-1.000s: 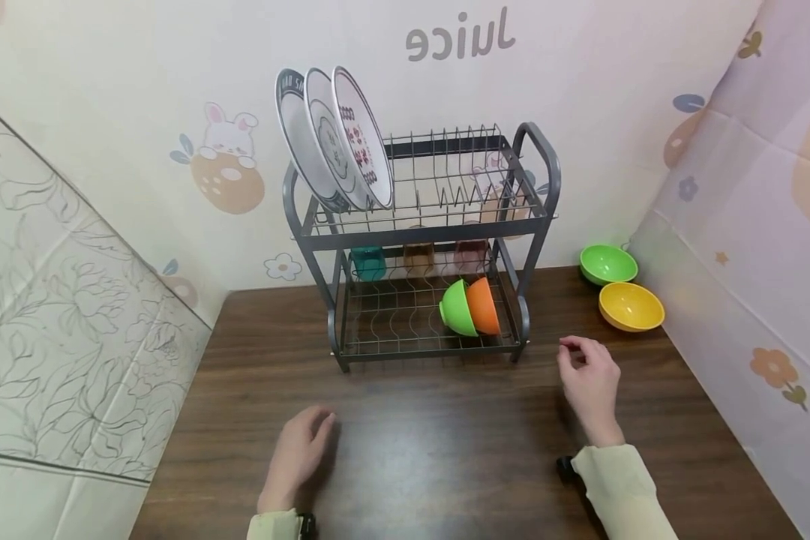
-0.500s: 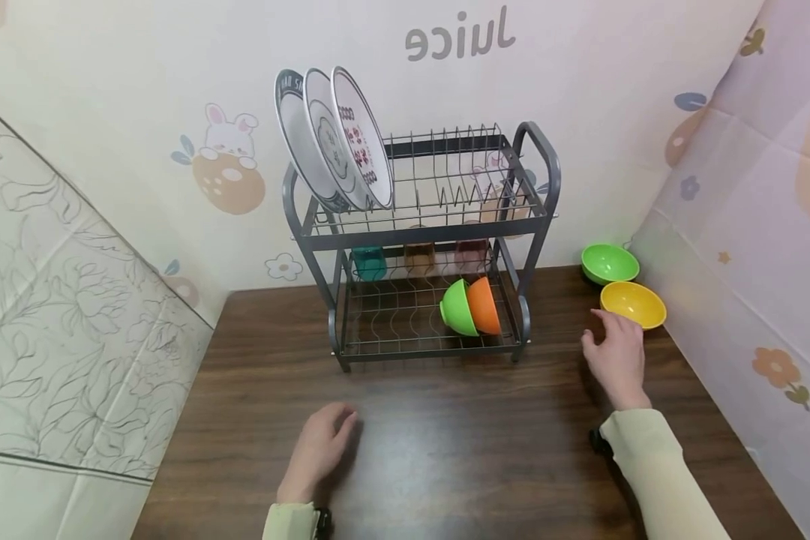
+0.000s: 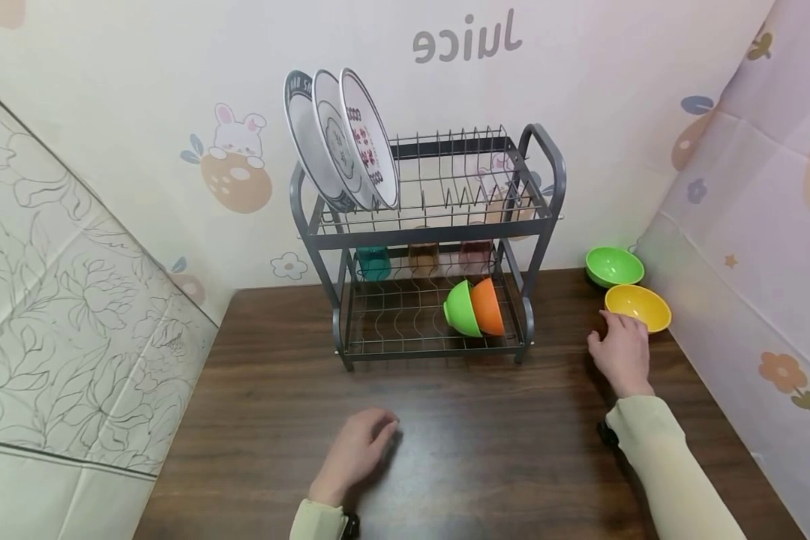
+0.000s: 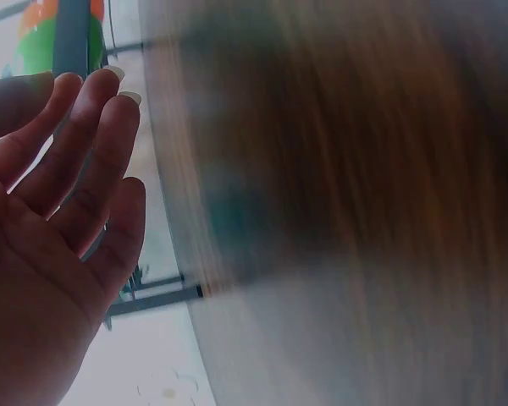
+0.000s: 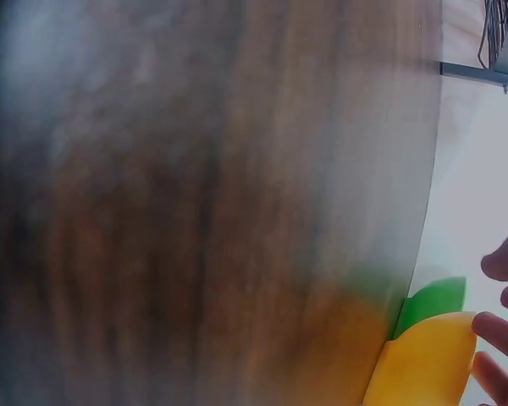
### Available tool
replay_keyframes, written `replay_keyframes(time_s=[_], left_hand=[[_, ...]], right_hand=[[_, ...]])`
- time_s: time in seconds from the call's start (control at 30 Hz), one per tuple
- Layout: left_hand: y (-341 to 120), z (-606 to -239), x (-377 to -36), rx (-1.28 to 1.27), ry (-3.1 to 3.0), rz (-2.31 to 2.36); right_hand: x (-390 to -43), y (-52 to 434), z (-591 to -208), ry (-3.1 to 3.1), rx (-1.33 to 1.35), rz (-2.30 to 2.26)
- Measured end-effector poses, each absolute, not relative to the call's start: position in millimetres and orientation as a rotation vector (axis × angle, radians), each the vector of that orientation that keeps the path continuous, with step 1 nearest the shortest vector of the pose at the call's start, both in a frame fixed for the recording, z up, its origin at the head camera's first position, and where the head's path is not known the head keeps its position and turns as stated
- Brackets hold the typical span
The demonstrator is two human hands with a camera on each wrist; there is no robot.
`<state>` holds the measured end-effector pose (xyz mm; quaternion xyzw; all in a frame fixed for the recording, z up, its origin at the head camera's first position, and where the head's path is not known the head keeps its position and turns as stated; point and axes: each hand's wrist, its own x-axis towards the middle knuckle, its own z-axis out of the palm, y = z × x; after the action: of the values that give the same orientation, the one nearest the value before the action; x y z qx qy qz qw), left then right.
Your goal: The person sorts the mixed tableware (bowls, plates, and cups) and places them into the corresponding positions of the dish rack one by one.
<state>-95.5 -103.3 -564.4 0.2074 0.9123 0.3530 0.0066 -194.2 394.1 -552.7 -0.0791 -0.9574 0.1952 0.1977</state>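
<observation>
Yellow bowl (image 3: 637, 307) sits at the right edge of the table (image 3: 486, 457), just near of a green bowl (image 3: 613, 265); I read the two as touching or almost. My right hand (image 3: 621, 351) is at the yellow bowl's left near rim, fingers loosely spread, tips at the rim. Right wrist view shows fingertips (image 5: 501, 325) just beside the yellow wall, with no curl round it that I can see. Contact: can't confirm. Left hand (image 3: 356, 454) lies flat on the wood, near centre, fingers straight and relaxed, holding nothing.

Counts as I see them:
- bowls: four. Yellow and green on the table; a second green one (image 3: 461, 308) and an orange one (image 3: 487, 306) nested on their sides on the rack's lower tier.
- plates: three (image 3: 343, 142), upright, left end of the upper tier.
- cups: three (image 3: 421, 259), at the far side of the lower tier, partly hidden by wires.

Rack (image 3: 544, 161) is grey wire, two tiers, at the far centre of the table. Table is dark wood grain. Walls are pale printed sheets: rabbit and flower motifs, mirrored "Juice" lettering at the far wall.
</observation>
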Motion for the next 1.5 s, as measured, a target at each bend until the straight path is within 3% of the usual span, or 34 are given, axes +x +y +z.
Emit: replay_keyframes(time_s=[0.47,0.87,1.5], left_hand=[[-79.8,-562.7,-83.8,0.786,2.685,1.207],[-82.0,-561.6,-82.1,0.739,2.684,1.219],[-129.9,-553.9,-94.0,0.504,2.897,1.261]], right_hand=[[-201.6,398.9,-540.1,-2.737,-0.268,0.548],[-195.0,392.6,-540.9,-2.774,-0.301,0.533],[-165.8,378.7,-535.8,-2.890,-0.178,0.532]])
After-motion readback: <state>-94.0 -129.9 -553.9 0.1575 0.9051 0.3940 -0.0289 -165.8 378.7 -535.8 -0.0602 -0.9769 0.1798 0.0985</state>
